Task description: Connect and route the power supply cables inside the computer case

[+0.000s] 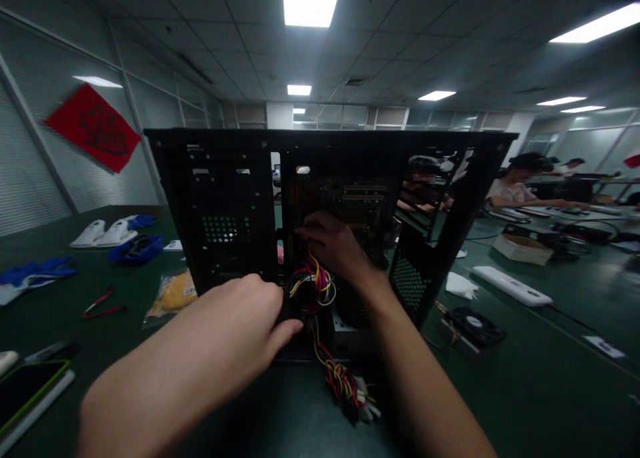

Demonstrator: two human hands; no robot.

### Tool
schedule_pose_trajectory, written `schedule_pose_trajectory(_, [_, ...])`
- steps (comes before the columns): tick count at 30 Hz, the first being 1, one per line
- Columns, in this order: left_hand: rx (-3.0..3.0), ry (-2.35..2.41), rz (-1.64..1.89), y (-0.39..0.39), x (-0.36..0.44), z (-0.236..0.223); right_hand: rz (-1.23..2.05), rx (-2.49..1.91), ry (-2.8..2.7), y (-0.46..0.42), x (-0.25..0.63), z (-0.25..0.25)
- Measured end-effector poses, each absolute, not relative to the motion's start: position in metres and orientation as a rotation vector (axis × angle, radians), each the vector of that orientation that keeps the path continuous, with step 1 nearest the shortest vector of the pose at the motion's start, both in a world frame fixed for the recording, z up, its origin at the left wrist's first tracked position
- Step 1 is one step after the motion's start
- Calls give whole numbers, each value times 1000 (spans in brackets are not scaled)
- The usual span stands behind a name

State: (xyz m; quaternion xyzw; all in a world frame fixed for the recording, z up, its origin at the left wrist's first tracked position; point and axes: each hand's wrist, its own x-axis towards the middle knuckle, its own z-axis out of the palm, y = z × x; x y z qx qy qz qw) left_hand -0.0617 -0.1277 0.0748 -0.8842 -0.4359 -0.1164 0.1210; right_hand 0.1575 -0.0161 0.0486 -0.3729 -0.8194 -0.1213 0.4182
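A black computer case (230,178) stands upright on the table with its open side facing me. Inside it, at the back, is a dark motherboard (360,205). My right hand (333,245) reaches into the case, its fingers closed near the upper end of a multicoloured power cable (320,281); the fingertips are in shadow. The looped wires hang under that hand. Lower left, my left hand (257,308) is curled at the case opening, thumb pointing right; its other fingertips are hidden. A power supply (350,335) sits low in the case. A tied bundle of cables (347,388) lies in front.
Left on the green table are blue gloves (43,271), a blue tray (135,248), red-handled pliers (105,305), a bagged yellow item (177,291) and a phone (30,391). To the right are a cooling fan (473,326) and a power strip (513,286). People sit beyond.
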Motion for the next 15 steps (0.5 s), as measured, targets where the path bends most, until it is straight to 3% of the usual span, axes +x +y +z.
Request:
schedule_pose_trajectory(9, [-2578,-1401,87,-142,2,94,-114,-862,-2088,9,153,31])
schedule_pose_trajectory(12, [-2480,-1390,-69,-143,-9,90,-99,-893,-2074,13,152,26])
schedule_pose_trajectory(15, [-2411,-1431,-458,-136,-47,90,-138,-945,-2053,13,147,23])
